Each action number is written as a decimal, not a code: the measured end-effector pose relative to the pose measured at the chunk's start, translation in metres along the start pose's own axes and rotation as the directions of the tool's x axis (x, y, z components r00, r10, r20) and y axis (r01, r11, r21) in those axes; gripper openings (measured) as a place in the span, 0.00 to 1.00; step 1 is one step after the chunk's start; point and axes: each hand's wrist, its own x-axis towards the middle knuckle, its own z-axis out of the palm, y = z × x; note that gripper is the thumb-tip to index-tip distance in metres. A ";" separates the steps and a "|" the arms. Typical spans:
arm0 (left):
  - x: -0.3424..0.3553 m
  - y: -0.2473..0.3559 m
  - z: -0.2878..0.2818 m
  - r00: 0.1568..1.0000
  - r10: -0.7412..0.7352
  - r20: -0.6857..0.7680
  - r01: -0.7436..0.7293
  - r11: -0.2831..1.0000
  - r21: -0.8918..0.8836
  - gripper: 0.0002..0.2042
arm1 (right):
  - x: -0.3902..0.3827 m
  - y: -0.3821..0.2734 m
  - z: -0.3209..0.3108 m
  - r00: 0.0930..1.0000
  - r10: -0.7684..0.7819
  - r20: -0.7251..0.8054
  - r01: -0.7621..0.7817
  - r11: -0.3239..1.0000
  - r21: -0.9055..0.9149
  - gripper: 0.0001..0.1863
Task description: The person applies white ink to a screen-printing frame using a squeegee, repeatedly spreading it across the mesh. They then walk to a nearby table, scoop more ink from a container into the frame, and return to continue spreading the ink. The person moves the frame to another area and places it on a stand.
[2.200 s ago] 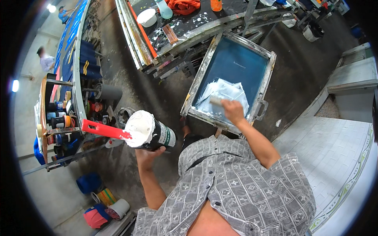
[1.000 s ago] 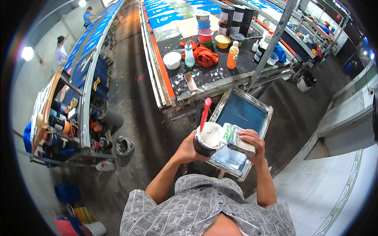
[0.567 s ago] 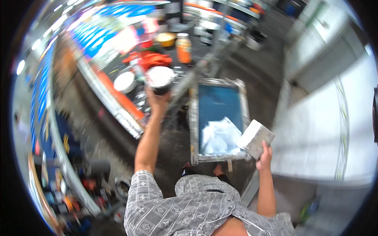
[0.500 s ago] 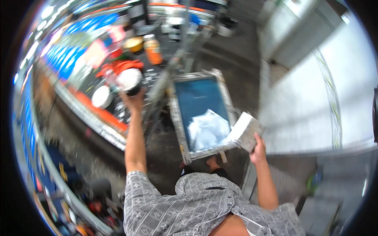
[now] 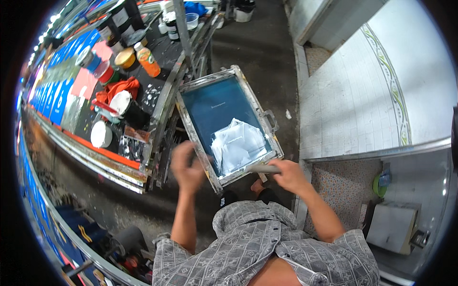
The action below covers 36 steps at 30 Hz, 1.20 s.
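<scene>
My right hand [image 5: 288, 175] grips a grey squeegee [image 5: 262, 168], held edge-on over the near right corner of a screen-printing frame [image 5: 196, 156]. The frame stretches a dark blue mesh [image 5: 210, 102] and leans at a tilt before me. Crumpled white sheets [image 5: 238, 145] lie on the mesh's lower part. Beside the frame's left edge, my left hand [image 5: 187, 168] is smeared by motion, thumb and fingers apart with nothing in them. On the table to the left stands a black tub [image 5: 135, 116] with a white-coated top, a red-handled tool next to it.
The dark table [image 5: 157, 88] holds an orange bottle [image 5: 147, 59], a yellow tub [image 5: 125, 58], a red cloth [image 5: 119, 88] and a white lid [image 5: 101, 134]. A metal post [image 5: 181, 33] rises at its edge. A tiled wall [image 5: 348, 105] borders the right; a metal rail [image 5: 62, 202] curves at lower left.
My left hand has left the black tub on the table and moved back toward the frame. My right hand has moved left, turning the squeegee edge-on over the frame's near corner.
</scene>
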 end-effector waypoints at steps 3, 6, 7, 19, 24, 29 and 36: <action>-0.045 0.064 0.045 0.862 -0.014 0.507 -0.155 0.945 0.289 0.24 | 0.046 -0.009 0.040 0.912 -0.355 0.206 0.384 0.915 -0.126 0.20; -0.088 0.017 0.056 0.731 -0.380 0.567 0.053 0.859 0.509 0.25 | 0.085 -0.012 0.039 0.863 -0.344 0.370 0.280 0.935 0.217 0.22; -0.100 0.003 0.057 0.821 -0.395 0.413 0.139 0.839 0.527 0.22 | 0.103 0.015 0.045 0.930 -0.334 0.152 0.272 0.905 0.327 0.23; -0.174 -0.071 0.109 0.299 -0.942 0.150 0.718 0.119 -0.686 0.36 | 0.245 0.317 0.088 0.885 0.410 0.219 -0.455 0.665 0.593 0.28; -0.167 0.004 0.173 0.330 -0.914 0.238 0.617 0.018 -0.786 0.38 | 0.200 0.378 -0.026 0.917 0.385 0.103 -0.319 0.556 0.767 0.17; -0.089 -0.031 0.271 0.453 -0.793 0.408 0.689 0.021 -0.724 0.58 | 0.193 0.441 -0.142 0.868 0.474 -0.150 -0.132 0.509 0.851 0.19; 0.150 -0.116 0.365 0.746 -0.466 0.477 0.602 0.165 -0.781 0.50 | 0.264 0.455 -0.249 0.595 0.486 -0.640 0.129 0.729 0.673 0.13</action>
